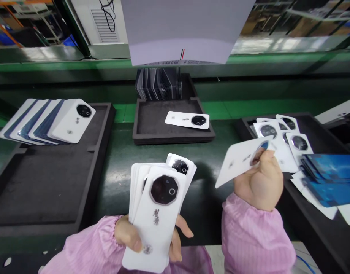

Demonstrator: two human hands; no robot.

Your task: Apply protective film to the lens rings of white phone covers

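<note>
My left hand [129,234] grips a fanned stack of white phone back covers [156,205] with dark octagonal camera rings, held upright near the bottom middle. My right hand [260,182] pinches a single white back cover [239,160], tilted flat, beside a black tray at the right. Both arms wear pink sleeves.
A black foam tray [49,179] at the left holds a row of overlapping white covers [49,121]. The middle tray [152,121] holds one cover [187,120] and upright dark sheets [159,83]. The right tray [314,125] holds several covers [277,133] and blue-filmed ones [328,179]. A green conveyor runs behind.
</note>
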